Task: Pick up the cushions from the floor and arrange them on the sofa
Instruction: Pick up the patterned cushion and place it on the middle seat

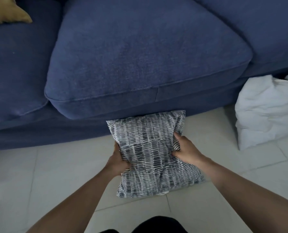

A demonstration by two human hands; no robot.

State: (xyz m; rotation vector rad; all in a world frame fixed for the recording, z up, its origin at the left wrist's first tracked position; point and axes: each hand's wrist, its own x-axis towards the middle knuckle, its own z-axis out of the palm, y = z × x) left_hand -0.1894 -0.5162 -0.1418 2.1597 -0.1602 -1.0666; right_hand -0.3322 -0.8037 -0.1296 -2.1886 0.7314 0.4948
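Note:
A grey-and-white patterned cushion (148,153) is in front of the blue sofa (139,51), its far edge against the sofa base. My left hand (118,159) grips its left edge, fingers tucked under the fabric. My right hand (184,149) pinches its right side, bunching the cover. Whether the cushion rests on the tiles or is just off them, I cannot tell. A white cushion (264,111) leans on the floor against the sofa at the right. A mustard cushion (7,10) lies on the sofa seat at the top left.
Pale floor tiles (39,174) spread in front of the sofa. The sofa has two seat cushions side by side and a section running off to the right. My dark-clothed knees (156,224) show at the bottom edge.

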